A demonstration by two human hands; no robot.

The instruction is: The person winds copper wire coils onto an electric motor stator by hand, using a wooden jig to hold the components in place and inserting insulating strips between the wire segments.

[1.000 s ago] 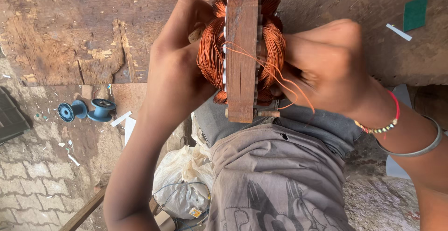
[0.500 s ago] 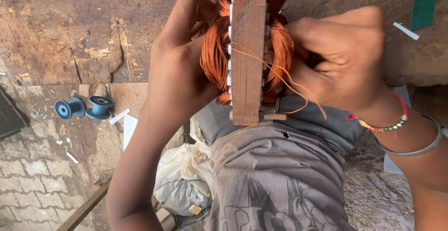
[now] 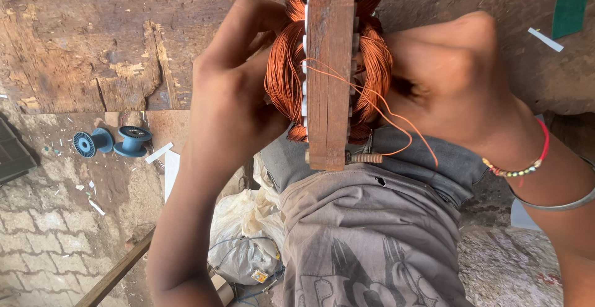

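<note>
A rusty motor stator core [image 3: 330,77] stands on edge in front of me, with orange copper wire coils [image 3: 284,74] bulging from both faces. My left hand [image 3: 232,105] grips the coil on the left face, fingers curled over its top. My right hand [image 3: 455,80] presses against the coil on the right face [image 3: 375,65]. Loose copper wire ends [image 3: 396,124] trail down from the core towards my grey shirt [image 3: 365,239]. A threaded bolt [image 3: 365,157] sticks out at the core's lower corner.
A worn wooden board [image 3: 93,40] lies behind the stator. Two empty blue spools [image 3: 111,141] rest on the paved ground at the left. A white plastic bag [image 3: 245,239] and a wooden stick [image 3: 118,273] lie below. A green card [image 3: 569,12] is at the top right.
The stator and both hands have shifted slightly in the picture. My right hand has closed in more tightly against the right coil.
</note>
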